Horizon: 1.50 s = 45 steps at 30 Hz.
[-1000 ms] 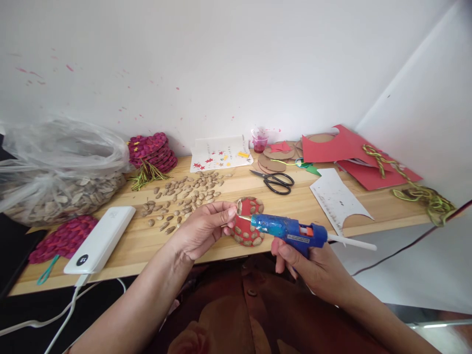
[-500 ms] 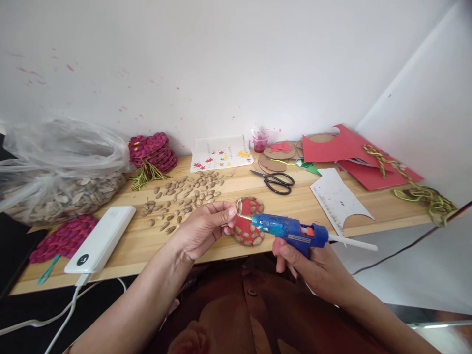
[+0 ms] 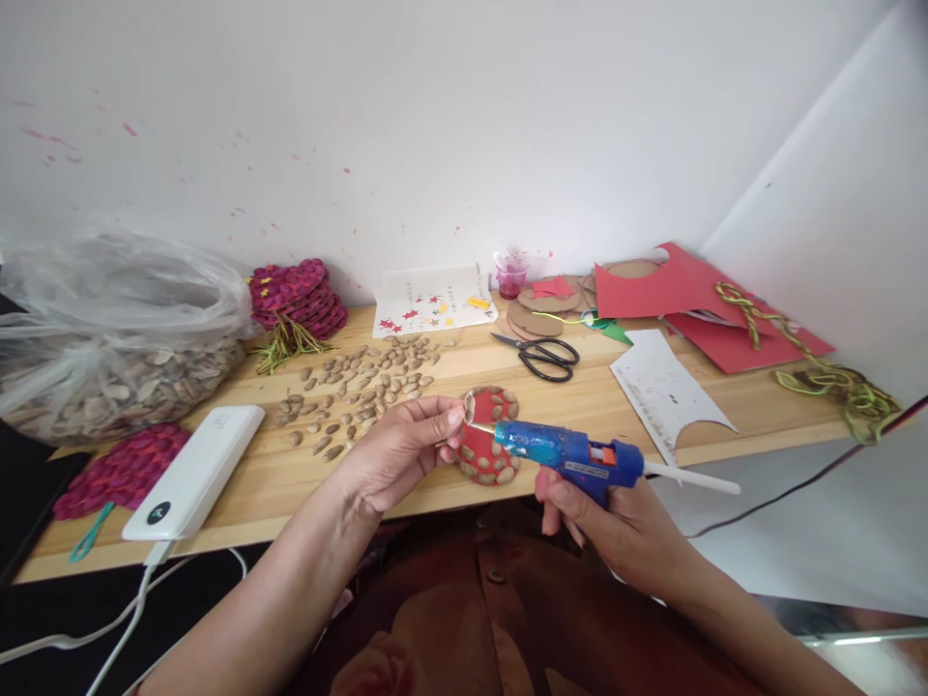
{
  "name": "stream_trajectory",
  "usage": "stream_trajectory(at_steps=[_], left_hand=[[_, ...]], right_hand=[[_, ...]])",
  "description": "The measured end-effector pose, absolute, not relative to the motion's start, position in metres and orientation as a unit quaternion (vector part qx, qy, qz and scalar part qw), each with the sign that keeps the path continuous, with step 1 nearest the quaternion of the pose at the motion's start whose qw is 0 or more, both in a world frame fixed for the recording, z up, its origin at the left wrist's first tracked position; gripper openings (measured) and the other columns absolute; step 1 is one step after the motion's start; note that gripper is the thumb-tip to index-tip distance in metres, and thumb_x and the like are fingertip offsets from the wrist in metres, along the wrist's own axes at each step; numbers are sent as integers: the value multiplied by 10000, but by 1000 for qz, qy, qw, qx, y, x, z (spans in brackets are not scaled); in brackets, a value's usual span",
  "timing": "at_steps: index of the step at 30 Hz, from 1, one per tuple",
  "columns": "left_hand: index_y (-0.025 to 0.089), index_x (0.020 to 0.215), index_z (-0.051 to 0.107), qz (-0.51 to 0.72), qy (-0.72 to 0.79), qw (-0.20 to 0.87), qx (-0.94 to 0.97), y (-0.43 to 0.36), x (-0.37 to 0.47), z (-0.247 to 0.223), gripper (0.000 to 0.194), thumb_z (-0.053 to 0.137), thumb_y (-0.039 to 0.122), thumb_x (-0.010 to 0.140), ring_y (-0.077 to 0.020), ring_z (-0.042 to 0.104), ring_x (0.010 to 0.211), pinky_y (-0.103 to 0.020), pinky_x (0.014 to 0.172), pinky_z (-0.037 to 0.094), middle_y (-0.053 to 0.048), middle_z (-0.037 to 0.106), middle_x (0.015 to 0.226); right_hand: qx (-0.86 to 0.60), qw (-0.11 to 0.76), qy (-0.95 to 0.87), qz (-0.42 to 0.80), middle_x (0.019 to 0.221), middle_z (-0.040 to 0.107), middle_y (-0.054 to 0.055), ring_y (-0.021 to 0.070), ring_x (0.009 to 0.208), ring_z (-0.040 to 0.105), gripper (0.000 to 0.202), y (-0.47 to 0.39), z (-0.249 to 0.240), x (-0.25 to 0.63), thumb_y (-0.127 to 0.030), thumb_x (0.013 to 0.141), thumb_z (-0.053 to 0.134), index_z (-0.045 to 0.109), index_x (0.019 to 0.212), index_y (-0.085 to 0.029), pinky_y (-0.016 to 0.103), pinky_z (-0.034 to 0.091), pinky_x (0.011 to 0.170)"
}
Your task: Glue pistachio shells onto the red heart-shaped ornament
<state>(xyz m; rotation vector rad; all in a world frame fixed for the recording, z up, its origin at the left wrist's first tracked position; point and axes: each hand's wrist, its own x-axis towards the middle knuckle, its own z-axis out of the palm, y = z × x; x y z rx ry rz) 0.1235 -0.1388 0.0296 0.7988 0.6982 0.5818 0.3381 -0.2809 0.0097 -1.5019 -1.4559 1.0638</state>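
Observation:
My left hand pinches a small shell between thumb and fingertips, over the left edge of a red disc. Brown shells ring the disc's rim, with red showing in its middle. My right hand is wrapped round the handle of a blue glue gun. The gun's metal nozzle points left and reaches the pinched shell; a white glue stick sticks out of its back end. Loose shells lie spread on the table beyond my left hand.
Black scissors lie behind the disc. On the left are a plastic bag of shells and a white power bank with a cable. Red sheets, cut white card and green yarn lie right.
Both hands, the shell and the glue gun stay almost where they were. The whole view has shifted very slightly.

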Motion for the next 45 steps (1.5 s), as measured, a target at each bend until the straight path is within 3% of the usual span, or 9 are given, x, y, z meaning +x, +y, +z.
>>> stream_trajectory(at_steps=[4,7,11,14,17,23,33,38,45], left_hand=[[128,773,736,279,330,812,392,-135,123,30,286,920,317,665,-76,497,606,-180,569,410,-5,589,650],[131,764,742,292,349,769,450,-127,121,32,297,910,356,667,-86,490,603,-205,580,401,-7,600,646],[149,781,773,294,406,621,603,-117,123,36,261,878,369,689,-124,517,620,-251,608,396,-29,670,691],[181,751,786,290,458,499,676,-113,132,34,143,850,296,693,-172,565,661,-280,639,404,-45,706,727],[216,721,780,284,469,408,730,-113,142,27,18,786,232,725,-196,577,687,-299,668,404,-42,690,731],[206,759,758,213,458,260,823,-110,157,20,104,672,219,816,-206,582,716,-322,718,395,-62,673,812],[189,712,740,164,457,188,854,-107,171,21,114,684,189,811,-215,565,707,-327,715,402,-66,630,752],[165,821,754,86,462,110,876,-110,173,21,156,609,168,878,-236,623,808,-339,774,462,-71,669,837],[183,818,757,72,456,68,885,-110,176,19,166,609,190,892,-245,642,826,-350,781,495,-63,665,821]], right_hand=[[-604,384,-560,418,698,697,27,127,531,565,404,-279,8,338,-506,979,540,680,742,-211,278,456,511],[-597,424,-509,452,670,698,27,131,501,547,404,-272,6,340,-559,960,545,686,847,-199,285,434,493],[-554,523,-388,519,645,688,20,119,459,531,409,-255,0,344,-602,928,578,640,915,-198,261,391,443],[-514,589,-306,544,780,688,24,132,565,612,360,-241,-5,348,-576,889,655,636,895,-216,233,399,434],[-494,605,-277,559,870,678,30,146,662,667,339,-229,-10,353,-553,876,684,653,881,-216,229,453,486],[-492,601,-277,565,873,686,32,154,692,698,350,-213,-15,357,-560,878,677,659,860,-211,241,516,562],[-473,595,-251,599,902,704,36,216,858,757,333,-211,-20,357,-548,857,717,694,887,-217,331,609,785],[-471,593,-255,602,909,720,32,214,859,762,298,-210,-22,357,-528,872,713,726,875,-230,338,619,798],[-470,590,-262,603,896,728,34,223,882,762,260,-211,-23,357,-499,894,700,754,871,-245,345,623,800]])
